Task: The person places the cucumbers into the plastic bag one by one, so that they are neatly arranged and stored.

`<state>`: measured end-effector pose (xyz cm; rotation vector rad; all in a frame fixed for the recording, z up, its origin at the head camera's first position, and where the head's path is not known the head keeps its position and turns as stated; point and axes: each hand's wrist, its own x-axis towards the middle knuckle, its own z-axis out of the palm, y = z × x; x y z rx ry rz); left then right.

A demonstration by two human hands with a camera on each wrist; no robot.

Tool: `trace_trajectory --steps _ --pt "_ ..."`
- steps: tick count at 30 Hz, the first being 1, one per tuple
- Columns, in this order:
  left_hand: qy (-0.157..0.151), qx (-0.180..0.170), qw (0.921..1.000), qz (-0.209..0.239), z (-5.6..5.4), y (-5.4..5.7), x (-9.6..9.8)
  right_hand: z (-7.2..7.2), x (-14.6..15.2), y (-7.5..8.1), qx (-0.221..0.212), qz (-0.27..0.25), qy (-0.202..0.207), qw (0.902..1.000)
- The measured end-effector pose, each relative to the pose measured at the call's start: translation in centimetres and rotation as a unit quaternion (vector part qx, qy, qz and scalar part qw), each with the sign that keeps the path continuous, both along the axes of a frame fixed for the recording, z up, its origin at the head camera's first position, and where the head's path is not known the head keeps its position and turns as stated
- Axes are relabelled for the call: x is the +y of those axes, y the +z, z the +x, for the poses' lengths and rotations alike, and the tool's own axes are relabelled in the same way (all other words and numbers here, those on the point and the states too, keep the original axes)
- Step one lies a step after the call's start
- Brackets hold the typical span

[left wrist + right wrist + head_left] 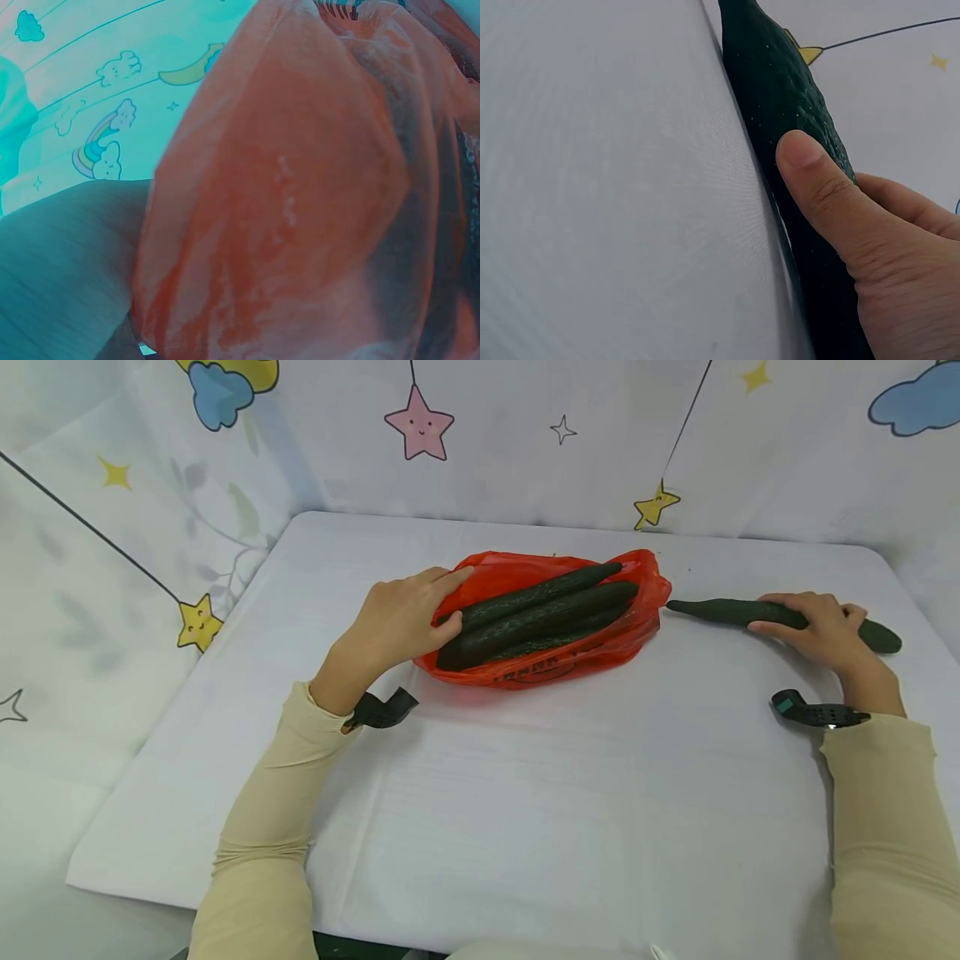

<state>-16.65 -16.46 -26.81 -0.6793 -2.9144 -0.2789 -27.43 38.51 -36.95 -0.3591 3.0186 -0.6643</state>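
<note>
A red plastic bag (577, 667) lies on the table with its mouth facing up, dark print on its near side. Inside it are three dark green cucumbers (551, 617), side by side. My left hand (401, 614) grips the bag's left edge, its thumb close to the cucumber ends; the left wrist view is mostly filled by the bag's film (277, 187), which hides the fingers. To the right of the bag, another cucumber (716, 610) lies along the table, its thin tip near the bag. My right hand (821, 627) holds this cucumber between thumb and fingers.
A white-covered table (562, 810) spreads out under both hands. Behind it stands a pale cloth backdrop (510, 468) printed with stars and clouds. Each wrist carries a black camera strap (386, 708) above a beige sleeve.
</note>
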Motion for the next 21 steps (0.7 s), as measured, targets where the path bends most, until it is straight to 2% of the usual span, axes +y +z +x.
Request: trace_trajectory --steps 14,21 --pt "-0.002 0.001 1.0 0.003 0.0 0.0 0.0 0.4 -0.2 0.5 0.005 -0.005 0.024 0.9997" --pt "-0.004 0.004 1.0 0.004 0.0 0.0 -0.1 0.6 0.2 1.4 0.012 -0.016 0.031 0.9993"
